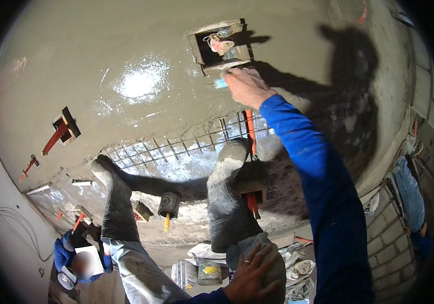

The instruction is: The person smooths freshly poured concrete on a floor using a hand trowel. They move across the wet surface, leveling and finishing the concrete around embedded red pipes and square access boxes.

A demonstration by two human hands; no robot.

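My right hand [247, 87] reaches far out over wet grey concrete [90, 50]. Its fingers are closed around a small flat tool with a pale blue face [220, 83], mostly hidden by the hand, so its kind is unclear. Just beyond it, a square wooden box frame [195, 49] is set in the concrete, with a bundle of cord or wire [219, 44] inside. My left hand [252, 273] lies on my bent knee, fingers stretched out and holding nothing. Between the wet surface and my boots runs exposed steel mesh [176, 149].
My muddy rubber boots [227, 192] stand at the slab's edge. A dark round container [168, 204] with a yellow-handled tool sits between them. Orange pipes [251, 131] stick up. Smaller box frames [67, 125] lie left. Another person [80, 261] crouches lower left. Block wall [391, 243] stands right.
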